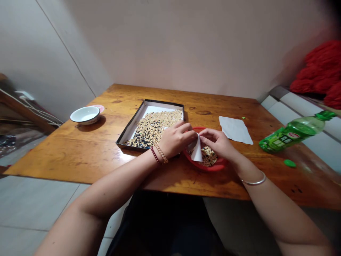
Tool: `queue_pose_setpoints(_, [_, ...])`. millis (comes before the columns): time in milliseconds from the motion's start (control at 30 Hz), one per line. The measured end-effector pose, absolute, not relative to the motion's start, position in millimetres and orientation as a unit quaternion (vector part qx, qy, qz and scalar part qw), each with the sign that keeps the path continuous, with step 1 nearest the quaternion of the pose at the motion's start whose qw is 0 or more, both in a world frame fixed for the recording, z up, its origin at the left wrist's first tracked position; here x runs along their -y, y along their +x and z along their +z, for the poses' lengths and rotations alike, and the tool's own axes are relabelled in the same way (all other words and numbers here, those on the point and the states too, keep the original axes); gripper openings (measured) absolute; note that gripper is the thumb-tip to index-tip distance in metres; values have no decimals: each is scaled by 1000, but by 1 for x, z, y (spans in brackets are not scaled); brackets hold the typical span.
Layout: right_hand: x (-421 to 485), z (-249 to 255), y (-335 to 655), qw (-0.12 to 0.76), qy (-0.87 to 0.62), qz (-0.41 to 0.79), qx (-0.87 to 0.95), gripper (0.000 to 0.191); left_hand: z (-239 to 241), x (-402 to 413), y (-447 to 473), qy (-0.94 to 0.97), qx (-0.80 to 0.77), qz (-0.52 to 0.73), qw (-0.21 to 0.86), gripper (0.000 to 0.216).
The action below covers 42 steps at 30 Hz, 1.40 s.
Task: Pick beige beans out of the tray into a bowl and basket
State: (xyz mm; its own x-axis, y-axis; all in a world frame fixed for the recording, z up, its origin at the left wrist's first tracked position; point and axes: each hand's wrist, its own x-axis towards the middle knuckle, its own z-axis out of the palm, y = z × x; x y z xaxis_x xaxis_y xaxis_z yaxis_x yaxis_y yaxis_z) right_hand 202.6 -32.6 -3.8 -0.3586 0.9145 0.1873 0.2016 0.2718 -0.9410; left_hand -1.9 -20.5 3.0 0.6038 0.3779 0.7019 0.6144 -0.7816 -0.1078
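Note:
My left hand (179, 137) and my right hand (216, 141) meet over a red plastic basket (195, 168). Between them is a piece of white paper (197, 153), rolled into a cone shape, pinched by the fingers of both hands. Beneath it, mixed pale and dark beans (210, 156) lie in the basket. Just left of the basket, a shallow black-edged box (124, 146) holds a spread of yellow beans (157, 122) with dark ones among them, thickest toward its near side. My left forearm crosses in front of the box's near right corner.
A white enamel bowl (85, 114) stands on the wooden table (87, 153) at the left, with a pink item (100, 108) behind it. On the right lie a white sheet (236, 129), a green drink bottle (293, 133) and a green cap-like piece (290, 163). A wall rises behind.

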Motion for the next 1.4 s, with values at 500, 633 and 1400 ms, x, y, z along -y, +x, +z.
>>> queue_pose_setpoints(500, [34, -1, 206, 366, -428, 384, 732, 26, 5, 20, 0, -896, 260, -320, 165, 23])
queue_pose_setpoints(633, [33, -4, 206, 390, -421, 378, 726, 25, 4, 21, 1, -896, 262, -325, 150, 23])
queue_pose_setpoints(1400, [30, -2, 206, 406, -431, 308, 745, 32, 7, 25, 5, -904, 247, -326, 121, 25])
